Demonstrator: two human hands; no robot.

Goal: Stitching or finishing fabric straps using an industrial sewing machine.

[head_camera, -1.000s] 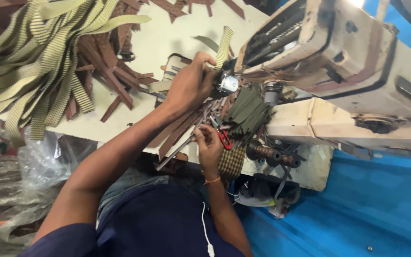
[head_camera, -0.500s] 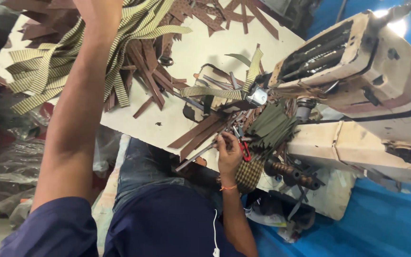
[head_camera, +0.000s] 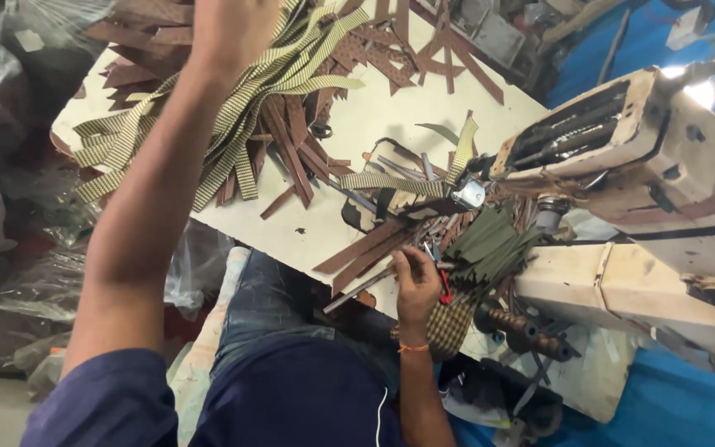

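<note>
My left hand (head_camera: 232, 29) reaches far up the table onto a pile of olive checkered strips (head_camera: 242, 141); its fingers are hidden, so any hold is unclear. My right hand (head_camera: 415, 283) stays near the table's front edge, closed around red-handled snips (head_camera: 443, 285). Beside it lie brown strips (head_camera: 366, 248) and a stack of dark green strips (head_camera: 490, 244). One checkered strip (head_camera: 399, 182) runs to the needle area of the cream sewing machine (head_camera: 664, 165).
More brown strips (head_camera: 424, 50) lie scattered at the far side of the pale table (head_camera: 374, 116). Clear plastic bags (head_camera: 2, 215) crowd the floor on the left. A blue sheet (head_camera: 688, 406) lies below the machine on the right.
My left hand left the needle area and swung up and left to the checkered strip pile. The right hand stayed by the machine with the snips. The view shifted.
</note>
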